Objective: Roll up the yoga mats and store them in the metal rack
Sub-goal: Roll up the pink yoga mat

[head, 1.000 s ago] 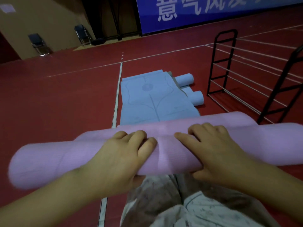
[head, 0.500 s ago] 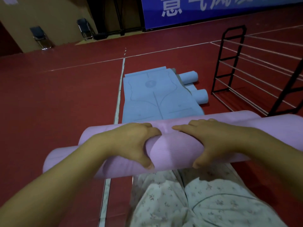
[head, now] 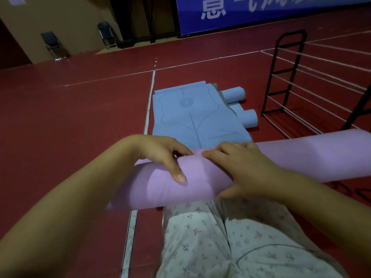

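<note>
Two hands hold our rolled purple mat point(head: 200, 183) across our lap: left hand point(head: 162, 155) and right hand point(head: 244, 169) curled round its middle. If either loosens on the way to the metal rack point(head: 285, 77), we judge the roll may spring open

Matt, finely ribbed purple foam mat point(head: 200, 183); black metal rack point(head: 285, 77); smooth red floor point(head: 70, 127).

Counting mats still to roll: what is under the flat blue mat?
A grey mat edge shows beneath the flat blue mat on its right side. How many more lie under it is covered. Two rolled blue mats lie beside it.
</note>
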The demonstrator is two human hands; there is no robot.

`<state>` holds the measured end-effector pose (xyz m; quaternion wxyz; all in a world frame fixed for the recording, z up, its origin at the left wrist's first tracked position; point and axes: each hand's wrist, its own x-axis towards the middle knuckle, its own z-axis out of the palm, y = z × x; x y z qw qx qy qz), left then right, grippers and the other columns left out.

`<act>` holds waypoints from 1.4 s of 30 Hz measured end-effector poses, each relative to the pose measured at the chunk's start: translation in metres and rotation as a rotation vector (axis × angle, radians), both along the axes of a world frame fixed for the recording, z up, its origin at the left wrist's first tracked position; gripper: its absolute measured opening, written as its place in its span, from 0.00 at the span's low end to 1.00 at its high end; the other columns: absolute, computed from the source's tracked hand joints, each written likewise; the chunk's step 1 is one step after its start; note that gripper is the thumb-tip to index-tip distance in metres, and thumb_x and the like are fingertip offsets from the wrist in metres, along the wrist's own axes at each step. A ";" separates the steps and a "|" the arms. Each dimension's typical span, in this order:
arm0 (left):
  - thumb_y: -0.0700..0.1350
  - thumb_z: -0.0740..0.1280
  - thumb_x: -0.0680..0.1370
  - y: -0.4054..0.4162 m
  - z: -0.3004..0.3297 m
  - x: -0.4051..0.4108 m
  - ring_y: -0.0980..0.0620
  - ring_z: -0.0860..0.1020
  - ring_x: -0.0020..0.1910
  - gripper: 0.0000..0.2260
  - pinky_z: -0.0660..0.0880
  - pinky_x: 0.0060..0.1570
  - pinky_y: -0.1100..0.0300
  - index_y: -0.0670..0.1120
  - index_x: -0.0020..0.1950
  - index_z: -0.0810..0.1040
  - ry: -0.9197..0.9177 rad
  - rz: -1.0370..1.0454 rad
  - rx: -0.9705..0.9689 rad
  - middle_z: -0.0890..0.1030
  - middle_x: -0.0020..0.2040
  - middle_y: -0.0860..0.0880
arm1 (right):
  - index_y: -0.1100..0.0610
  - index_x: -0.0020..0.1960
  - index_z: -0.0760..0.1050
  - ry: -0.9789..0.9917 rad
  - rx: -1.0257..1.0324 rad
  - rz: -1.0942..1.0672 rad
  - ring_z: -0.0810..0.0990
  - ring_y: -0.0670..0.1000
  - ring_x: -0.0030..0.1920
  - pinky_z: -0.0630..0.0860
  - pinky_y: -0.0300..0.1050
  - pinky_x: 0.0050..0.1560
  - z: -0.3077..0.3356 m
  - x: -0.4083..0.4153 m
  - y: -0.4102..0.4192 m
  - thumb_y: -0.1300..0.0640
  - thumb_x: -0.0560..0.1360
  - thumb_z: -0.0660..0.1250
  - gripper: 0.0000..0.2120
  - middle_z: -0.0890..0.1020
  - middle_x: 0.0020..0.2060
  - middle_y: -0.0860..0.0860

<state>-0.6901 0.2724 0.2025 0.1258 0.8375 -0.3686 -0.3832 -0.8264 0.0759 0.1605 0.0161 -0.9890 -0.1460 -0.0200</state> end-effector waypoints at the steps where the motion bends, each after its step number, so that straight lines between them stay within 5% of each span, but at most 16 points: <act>1: 0.57 0.79 0.57 0.000 0.000 0.002 0.58 0.80 0.54 0.33 0.75 0.59 0.55 0.58 0.62 0.77 0.014 0.006 0.006 0.81 0.56 0.60 | 0.42 0.72 0.54 0.014 0.007 0.002 0.68 0.50 0.62 0.64 0.53 0.60 0.002 0.004 -0.002 0.32 0.61 0.70 0.45 0.67 0.61 0.46; 4: 0.59 0.79 0.61 0.000 0.005 0.002 0.60 0.77 0.58 0.35 0.72 0.63 0.56 0.59 0.66 0.74 -0.031 -0.037 0.060 0.78 0.60 0.62 | 0.41 0.72 0.55 0.060 0.032 0.016 0.69 0.50 0.62 0.65 0.52 0.58 0.005 0.010 -0.004 0.32 0.61 0.71 0.45 0.68 0.60 0.46; 8: 0.62 0.75 0.66 0.003 0.020 -0.022 0.56 0.71 0.64 0.35 0.68 0.63 0.58 0.57 0.70 0.70 -0.533 -0.130 0.078 0.73 0.65 0.57 | 0.40 0.69 0.58 0.094 0.098 0.020 0.71 0.49 0.59 0.67 0.52 0.57 0.009 0.017 -0.008 0.33 0.60 0.72 0.43 0.69 0.58 0.44; 11: 0.63 0.69 0.69 0.002 0.016 -0.060 0.51 0.76 0.57 0.29 0.73 0.54 0.55 0.57 0.68 0.71 -0.815 -0.239 -0.018 0.76 0.59 0.53 | 0.36 0.64 0.61 0.161 0.196 0.017 0.73 0.47 0.55 0.71 0.52 0.57 0.013 0.024 -0.014 0.32 0.56 0.71 0.39 0.71 0.54 0.42; 14: 0.65 0.70 0.65 -0.004 -0.011 -0.081 0.43 0.76 0.55 0.40 0.75 0.51 0.49 0.49 0.72 0.64 -0.986 -0.260 -0.086 0.75 0.60 0.45 | 0.35 0.62 0.61 0.196 0.236 0.025 0.74 0.46 0.54 0.73 0.49 0.56 0.017 0.034 -0.018 0.30 0.53 0.70 0.39 0.73 0.53 0.41; 18: 0.64 0.76 0.57 -0.012 -0.038 -0.074 0.39 0.79 0.47 0.47 0.77 0.42 0.47 0.42 0.68 0.67 -1.121 -0.179 -0.093 0.78 0.54 0.40 | 0.38 0.66 0.63 0.240 0.224 0.045 0.74 0.45 0.55 0.73 0.46 0.57 0.024 0.048 -0.020 0.34 0.58 0.74 0.40 0.75 0.55 0.42; 20: 0.65 0.75 0.57 -0.015 -0.038 -0.070 0.39 0.79 0.43 0.45 0.76 0.39 0.49 0.42 0.66 0.70 -1.124 -0.169 -0.127 0.79 0.50 0.41 | 0.39 0.67 0.64 0.261 0.235 0.051 0.74 0.44 0.56 0.73 0.45 0.58 0.027 0.051 -0.022 0.37 0.60 0.75 0.39 0.75 0.57 0.41; 25: 0.64 0.71 0.67 -0.020 -0.027 -0.064 0.42 0.75 0.53 0.40 0.73 0.51 0.50 0.47 0.73 0.62 -1.018 -0.122 -0.129 0.74 0.59 0.44 | 0.39 0.69 0.64 0.252 0.248 0.048 0.72 0.42 0.60 0.70 0.43 0.61 0.027 0.052 -0.023 0.37 0.63 0.74 0.38 0.73 0.60 0.39; 31: 0.62 0.73 0.67 -0.021 -0.016 -0.047 0.47 0.75 0.52 0.38 0.70 0.49 0.57 0.52 0.72 0.64 -0.848 -0.085 -0.183 0.75 0.57 0.47 | 0.43 0.70 0.66 -0.048 0.119 -0.008 0.71 0.47 0.60 0.68 0.48 0.57 0.020 0.035 -0.028 0.29 0.60 0.63 0.41 0.72 0.59 0.44; 35: 0.60 0.75 0.66 -0.024 -0.003 -0.026 0.50 0.75 0.55 0.35 0.70 0.52 0.59 0.53 0.69 0.68 -0.662 -0.073 -0.211 0.77 0.58 0.51 | 0.50 0.61 0.74 -0.369 0.058 -0.057 0.78 0.57 0.50 0.71 0.57 0.50 0.002 0.010 -0.031 0.38 0.55 0.77 0.38 0.77 0.52 0.51; 39: 0.60 0.77 0.65 -0.030 0.003 -0.011 0.53 0.75 0.58 0.36 0.71 0.57 0.59 0.54 0.69 0.69 -0.561 -0.057 -0.142 0.77 0.62 0.56 | 0.56 0.64 0.69 -0.402 -0.094 -0.114 0.79 0.60 0.51 0.72 0.67 0.53 -0.019 0.010 -0.029 0.36 0.44 0.80 0.53 0.78 0.55 0.56; 42: 0.62 0.75 0.61 -0.032 0.007 -0.003 0.55 0.75 0.57 0.37 0.71 0.57 0.60 0.56 0.68 0.71 -0.446 0.004 -0.135 0.76 0.61 0.58 | 0.57 0.64 0.70 -0.362 -0.075 -0.126 0.79 0.61 0.52 0.70 0.68 0.55 -0.015 0.018 -0.028 0.40 0.44 0.81 0.52 0.77 0.55 0.57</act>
